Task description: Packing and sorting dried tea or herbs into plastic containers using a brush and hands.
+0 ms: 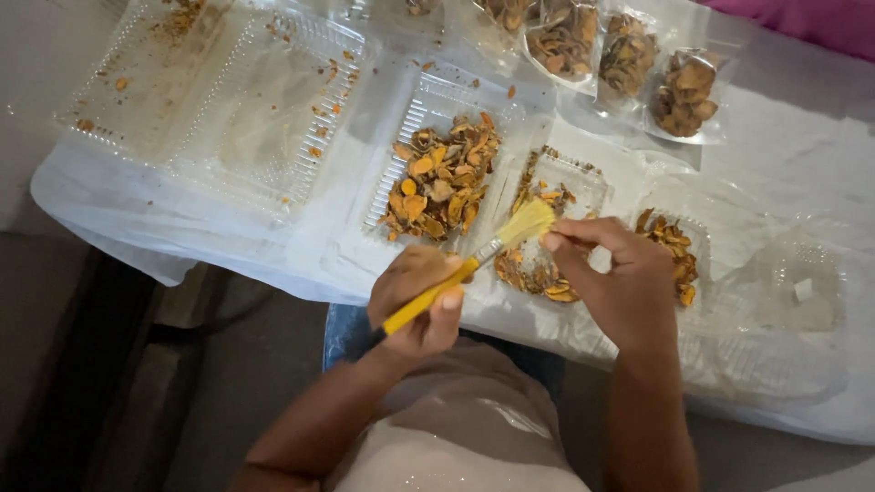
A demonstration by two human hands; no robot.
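My left hand point(417, 305) grips the yellow handle of a small paintbrush point(474, 264) whose pale bristles point up and right. The bristles touch the fingertips of my right hand point(612, 278), which pinches something small that I cannot make out. Both hands hover over a clear plastic tray point(583, 178) holding dried orange-brown slices. A fuller tray of the same slices point(442, 178) lies just left of it, and a third small heap point(679, 255) sits behind my right hand.
A large clear tray point(228, 100) with scattered crumbs lies at the upper left. Several sealed clear bags of slices point(629, 59) stand along the back. An open clear container point(797, 292) sits at the right. White plastic sheeting point(137, 214) covers the table down to its near edge.
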